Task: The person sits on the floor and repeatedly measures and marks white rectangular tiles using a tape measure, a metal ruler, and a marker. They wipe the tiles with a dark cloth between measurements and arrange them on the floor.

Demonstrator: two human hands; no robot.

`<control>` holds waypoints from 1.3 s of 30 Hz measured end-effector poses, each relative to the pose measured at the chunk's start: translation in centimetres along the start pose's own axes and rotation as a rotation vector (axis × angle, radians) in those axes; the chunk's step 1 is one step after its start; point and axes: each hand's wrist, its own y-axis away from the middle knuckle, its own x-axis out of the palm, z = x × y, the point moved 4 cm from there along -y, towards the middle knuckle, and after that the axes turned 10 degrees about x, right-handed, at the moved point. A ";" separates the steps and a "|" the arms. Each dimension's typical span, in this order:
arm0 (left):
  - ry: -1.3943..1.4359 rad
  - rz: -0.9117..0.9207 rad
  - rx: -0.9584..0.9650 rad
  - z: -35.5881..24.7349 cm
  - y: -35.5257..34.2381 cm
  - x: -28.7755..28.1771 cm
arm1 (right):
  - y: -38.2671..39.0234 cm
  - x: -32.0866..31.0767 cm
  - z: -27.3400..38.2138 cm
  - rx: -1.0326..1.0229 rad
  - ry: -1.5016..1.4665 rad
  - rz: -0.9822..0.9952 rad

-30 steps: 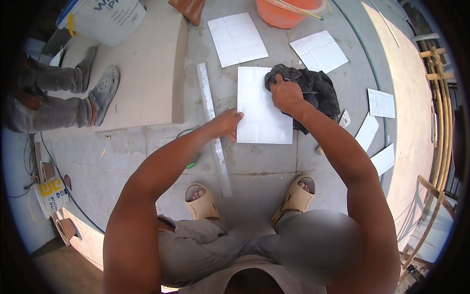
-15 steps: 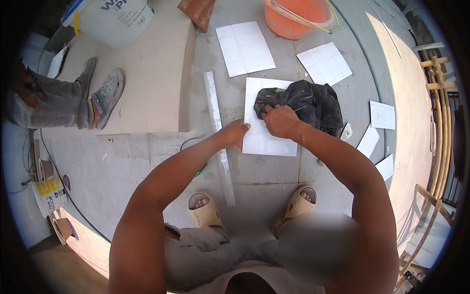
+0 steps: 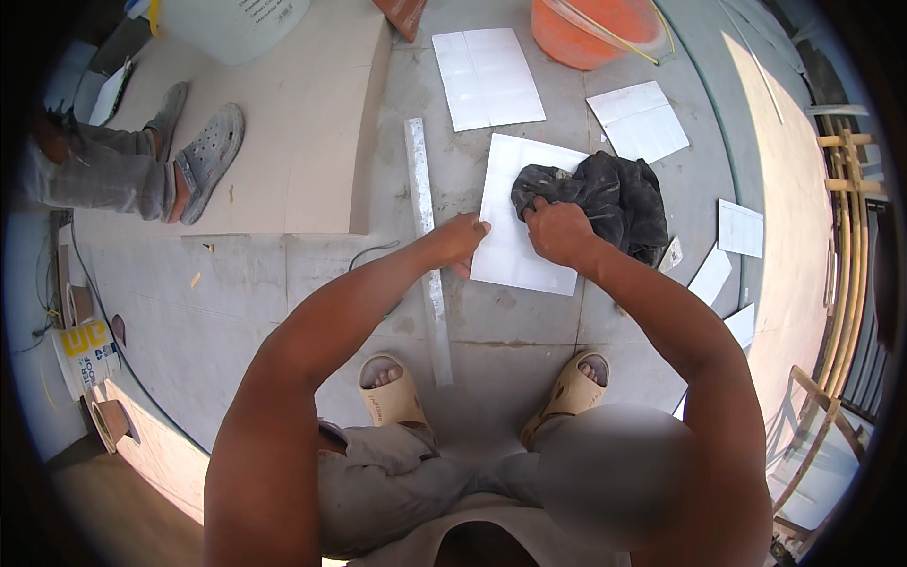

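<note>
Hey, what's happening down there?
A person's left hand holds the left edge of a white tile. The right hand grips a bunched black cloth that covers part of it. A metal bar runs under the left forearm. Farther off are more white tiles and an orange bucket.

Compared with a second ago, the white panel (image 3: 510, 241) is lying more askew to the silver bar (image 3: 421, 180), its far end slanting farther from it; the right hand (image 3: 561, 231), gripping the black cloth (image 3: 614, 198), is sitting nearer the bar's middle.
</note>
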 end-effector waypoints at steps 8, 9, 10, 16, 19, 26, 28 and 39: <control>-0.067 -0.022 -0.031 -0.1 -0.1 0.0 | 3.2 1.4 -2.7 0.044 0.014 -0.081; -0.031 -0.001 -0.031 -0.4 -0.1 0.4 | 1.8 0.5 -4.7 0.114 0.051 -0.109; -0.028 0.002 -0.035 -0.3 -0.1 0.6 | 1.1 0.5 -5.1 0.102 0.037 -0.116; -0.040 -0.010 -0.048 -1.0 0.3 0.6 | 8.5 2.9 3.5 -0.390 0.048 0.154; -0.040 -0.002 -0.038 -0.2 0.0 0.5 | 10.1 4.1 0.2 -0.275 0.055 0.240; -0.015 -0.002 -0.058 -0.6 0.3 0.6 | 11.2 2.4 -0.3 -0.292 -0.083 0.069; -0.005 -0.006 -0.058 -0.5 0.3 0.7 | 10.0 2.2 1.1 -0.268 -0.106 0.013; -0.047 -0.027 -0.034 -0.2 -0.1 0.6 | 5.2 3.0 -0.4 -0.110 -0.002 -0.041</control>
